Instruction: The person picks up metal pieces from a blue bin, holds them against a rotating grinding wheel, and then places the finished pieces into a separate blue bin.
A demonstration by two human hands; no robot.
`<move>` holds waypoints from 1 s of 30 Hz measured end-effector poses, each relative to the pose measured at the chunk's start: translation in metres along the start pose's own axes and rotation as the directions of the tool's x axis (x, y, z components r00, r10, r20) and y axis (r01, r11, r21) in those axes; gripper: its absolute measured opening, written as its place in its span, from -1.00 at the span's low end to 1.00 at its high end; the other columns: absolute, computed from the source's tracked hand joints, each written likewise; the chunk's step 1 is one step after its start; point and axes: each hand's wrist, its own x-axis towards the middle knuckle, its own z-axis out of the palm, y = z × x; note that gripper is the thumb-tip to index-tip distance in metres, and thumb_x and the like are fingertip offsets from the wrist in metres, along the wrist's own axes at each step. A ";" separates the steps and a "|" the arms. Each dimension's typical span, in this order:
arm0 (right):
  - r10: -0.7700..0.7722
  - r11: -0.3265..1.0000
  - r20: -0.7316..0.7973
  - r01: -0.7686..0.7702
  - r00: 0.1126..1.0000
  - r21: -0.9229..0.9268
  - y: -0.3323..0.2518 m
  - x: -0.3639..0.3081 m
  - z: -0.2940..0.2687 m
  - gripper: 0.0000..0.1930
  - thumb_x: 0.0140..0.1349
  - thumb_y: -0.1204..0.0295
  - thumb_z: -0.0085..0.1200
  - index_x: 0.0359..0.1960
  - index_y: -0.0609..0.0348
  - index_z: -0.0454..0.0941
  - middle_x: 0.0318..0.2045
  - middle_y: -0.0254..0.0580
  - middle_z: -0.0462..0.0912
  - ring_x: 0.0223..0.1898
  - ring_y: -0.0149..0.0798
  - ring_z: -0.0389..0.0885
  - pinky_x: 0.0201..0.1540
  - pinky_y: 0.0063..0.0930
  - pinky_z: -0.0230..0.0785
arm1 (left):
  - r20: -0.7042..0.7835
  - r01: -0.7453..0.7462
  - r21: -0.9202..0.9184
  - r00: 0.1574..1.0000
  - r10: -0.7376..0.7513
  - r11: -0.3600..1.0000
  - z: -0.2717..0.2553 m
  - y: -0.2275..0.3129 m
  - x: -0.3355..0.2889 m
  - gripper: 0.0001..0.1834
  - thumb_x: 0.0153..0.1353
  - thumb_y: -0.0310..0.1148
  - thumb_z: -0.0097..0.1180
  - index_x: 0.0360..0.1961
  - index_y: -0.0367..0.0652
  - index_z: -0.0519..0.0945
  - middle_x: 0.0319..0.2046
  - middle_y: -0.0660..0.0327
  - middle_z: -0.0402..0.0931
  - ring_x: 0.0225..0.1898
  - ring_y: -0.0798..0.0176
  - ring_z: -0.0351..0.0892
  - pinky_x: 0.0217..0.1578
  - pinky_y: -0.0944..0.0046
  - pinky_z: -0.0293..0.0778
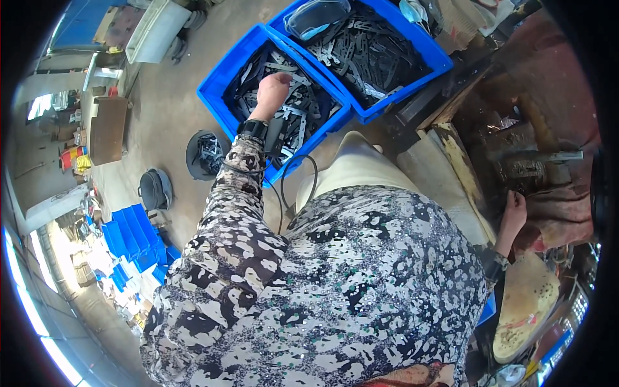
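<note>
My left hand [273, 91] reaches into the nearer blue plastic bin [214, 79], over a heap of flat, dark metal strips with holes [298, 115]. Its fingers are curled closed, and whatever they may hold is hidden. A dark band circles that wrist, and a black box [275, 134] with a thin cable [316, 175] lies by it. On the far right, my right hand [514, 210] is beside a dark, greasy machine [516, 151] with a metal bar [561, 156] sticking out. Its fingers are pressed together; I cannot make out anything in them.
A second blue bin [442, 59] of metal strips adjoins the first, with a clear plastic container [316, 18] on top. A dark bucket of parts [205, 155] and another bucket [155, 189] stand left. Stacked blue bins [134, 235] lie farther left. A perforated tan stool seat [527, 303] is lower right.
</note>
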 end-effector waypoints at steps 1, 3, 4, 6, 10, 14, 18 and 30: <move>0.008 1.000 0.022 -0.007 1.000 -0.012 -0.001 -0.004 0.002 -0.60 0.25 0.12 0.12 -0.10 0.23 0.59 -0.48 -0.03 0.61 -0.46 -0.12 0.58 -0.32 -0.30 0.40 | 0.017 0.005 0.056 1.000 -0.006 0.998 0.002 -0.005 -0.005 -0.77 0.09 -0.46 0.13 -0.20 -0.10 0.70 -0.31 0.11 0.69 -0.24 0.18 0.68 -0.17 0.27 0.54; 0.007 1.000 0.030 -0.007 1.000 0.012 0.001 -0.010 0.009 -0.61 0.25 0.13 0.12 -0.11 0.22 0.59 -0.49 -0.04 0.60 -0.47 -0.14 0.57 -0.33 -0.30 0.40 | 0.043 0.030 0.073 0.998 -0.034 0.997 0.004 -0.014 -0.011 -0.76 0.09 -0.46 0.12 -0.20 -0.10 0.70 -0.31 0.12 0.69 -0.24 0.18 0.68 -0.16 0.26 0.54; 0.000 0.999 0.026 -0.001 1.000 0.034 -0.001 -0.011 0.012 -0.62 0.25 0.13 0.12 -0.11 0.21 0.59 -0.51 -0.05 0.59 -0.48 -0.15 0.56 -0.35 -0.30 0.39 | 0.062 0.052 0.082 0.996 -0.057 0.995 0.004 -0.017 -0.015 -0.76 0.09 -0.45 0.12 -0.20 -0.09 0.70 -0.30 0.13 0.69 -0.23 0.17 0.68 -0.15 0.26 0.54; -0.004 1.000 0.051 0.003 0.999 0.019 -0.006 -0.012 0.015 -0.62 0.25 0.13 0.12 -0.12 0.21 0.60 -0.52 -0.05 0.59 -0.49 -0.15 0.55 -0.36 -0.30 0.38 | 0.066 0.088 0.131 0.993 -0.097 0.987 0.000 -0.023 -0.024 -0.74 0.08 -0.48 0.09 -0.19 -0.09 0.70 -0.30 0.15 0.69 -0.21 0.17 0.68 -0.14 0.25 0.54; -0.042 0.999 0.081 0.043 0.996 -0.009 -0.014 -0.005 0.016 -0.65 0.25 0.15 0.13 -0.15 0.20 0.60 -0.53 -0.04 0.57 -0.50 -0.14 0.54 -0.37 -0.29 0.37 | 0.057 0.099 0.139 0.993 -0.108 0.985 -0.002 -0.040 -0.039 -0.66 0.07 -0.44 0.00 -0.17 0.08 0.71 -0.22 0.05 0.65 -0.13 -0.02 0.62 -0.09 0.09 0.52; -0.053 0.998 0.093 0.054 0.994 -0.010 -0.024 -0.009 0.015 -0.66 0.25 0.16 0.13 -0.16 0.21 0.60 -0.51 -0.01 0.58 -0.48 -0.10 0.56 -0.35 -0.28 0.38 | 0.033 0.118 0.153 0.992 -0.124 0.981 -0.003 -0.035 -0.054 -0.63 0.05 -0.48 -0.01 -0.16 0.09 0.71 -0.20 0.06 0.64 -0.12 -0.04 0.61 -0.08 0.09 0.52; -0.063 0.998 0.114 0.063 0.991 0.000 -0.032 -0.011 0.014 -0.67 0.26 0.18 0.12 -0.17 0.23 0.60 -0.46 0.05 0.61 -0.42 -0.02 0.60 -0.32 -0.25 0.40 | 0.028 0.051 0.213 0.998 -0.059 0.976 0.000 -0.032 -0.061 -0.67 0.04 -0.44 0.04 -0.20 0.11 0.72 -0.17 0.11 0.60 -0.09 -0.05 0.56 -0.08 0.06 0.49; -0.106 0.993 0.163 0.113 0.981 -0.032 -0.040 -0.006 0.019 -0.68 0.27 0.20 0.09 -0.19 0.24 0.61 -0.33 0.10 0.65 -0.25 0.09 0.63 -0.20 -0.20 0.42 | 0.283 -0.385 0.526 0.920 0.270 0.759 0.008 -0.019 -0.052 -0.85 0.00 -0.34 0.15 -0.34 0.05 0.60 -0.28 0.21 0.51 -0.06 0.05 0.47 -0.13 0.02 0.38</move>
